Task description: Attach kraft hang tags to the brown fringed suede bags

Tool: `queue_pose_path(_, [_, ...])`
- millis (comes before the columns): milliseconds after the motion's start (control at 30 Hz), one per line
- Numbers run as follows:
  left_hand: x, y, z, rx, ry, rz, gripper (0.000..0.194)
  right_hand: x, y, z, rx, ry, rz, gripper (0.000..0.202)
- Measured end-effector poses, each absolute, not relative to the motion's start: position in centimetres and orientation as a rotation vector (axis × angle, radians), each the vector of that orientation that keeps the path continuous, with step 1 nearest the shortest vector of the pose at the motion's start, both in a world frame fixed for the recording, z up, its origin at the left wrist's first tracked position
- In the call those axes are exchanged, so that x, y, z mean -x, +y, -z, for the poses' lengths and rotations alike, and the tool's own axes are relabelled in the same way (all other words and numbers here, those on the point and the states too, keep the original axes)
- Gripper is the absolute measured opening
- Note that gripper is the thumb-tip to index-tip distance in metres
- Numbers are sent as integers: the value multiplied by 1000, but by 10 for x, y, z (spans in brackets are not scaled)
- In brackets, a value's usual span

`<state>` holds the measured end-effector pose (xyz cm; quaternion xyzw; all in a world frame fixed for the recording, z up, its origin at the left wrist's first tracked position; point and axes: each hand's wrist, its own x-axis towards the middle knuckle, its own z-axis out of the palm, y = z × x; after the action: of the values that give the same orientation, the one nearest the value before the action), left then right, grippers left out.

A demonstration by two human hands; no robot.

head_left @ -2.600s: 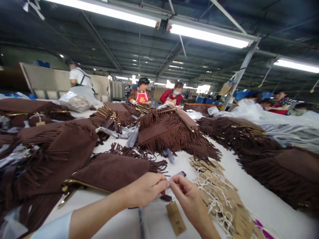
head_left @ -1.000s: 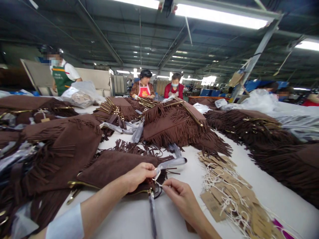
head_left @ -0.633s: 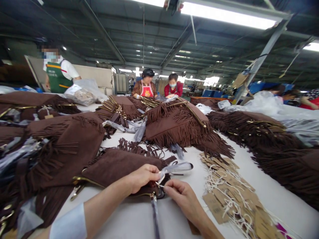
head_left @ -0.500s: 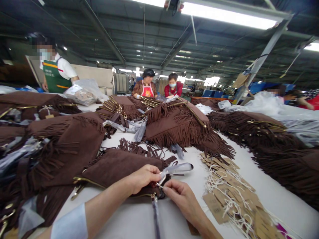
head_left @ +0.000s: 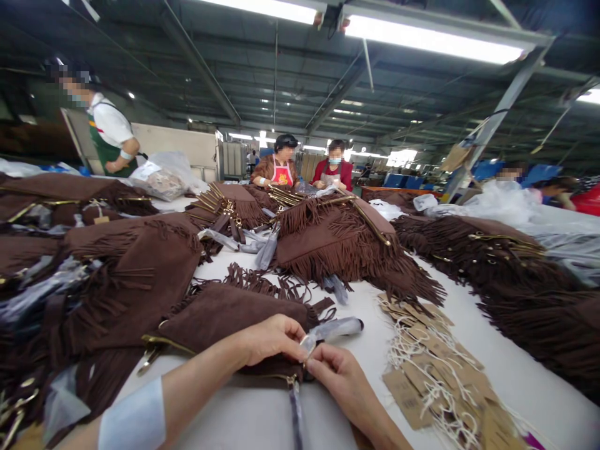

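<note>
A dark brown fringed suede bag [head_left: 225, 312] lies flat before me, its gold zipper edge towards me. My left hand [head_left: 274, 342] is closed in a pinch at the bag's right corner, on the near end of a plastic-wrapped strap [head_left: 340, 328]. Against it, my right hand [head_left: 335, 372] pinches a white tag string, mostly hidden by the fingertips. A second plastic-wrapped strap [head_left: 295, 412] hangs from the zipper end towards me. Beneath my right wrist shows part of a brown card tag [head_left: 360, 439].
Several kraft tags [head_left: 440, 369] with white strings lie to the right. Fringed bags are heaped at left [head_left: 135, 275], in the middle [head_left: 328, 237] and at right [head_left: 506, 262]. Two people sit across the table; another person [head_left: 110, 134] in a green apron stands at far left.
My fingertips have drawn closer together at the bag's corner, and the white string shows less. The wrapped strap has tilted slightly. The person at far left has turned sideways.
</note>
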<state>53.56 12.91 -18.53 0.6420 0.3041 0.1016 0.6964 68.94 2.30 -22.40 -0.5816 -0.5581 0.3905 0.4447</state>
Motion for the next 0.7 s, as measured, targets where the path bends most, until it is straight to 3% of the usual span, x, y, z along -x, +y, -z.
queue_pose_path(300, [-533,133,185,-1690,661,-235,32,-688,22,223,1465,-1413,-929,27])
queue_pose_path(433, [-524,136,168,-1853,694,-252,39,-692,14,213,1528,-1525,-919,15])
queue_pose_path(567, [-514,140,141,-1945,683,-395,41,-705,2,210,1595,-1588,-951,32])
queue_pose_path(700, [-516,137,126,-1975,605,-488,38,-706,2,205,1513,-1399,-973,24])
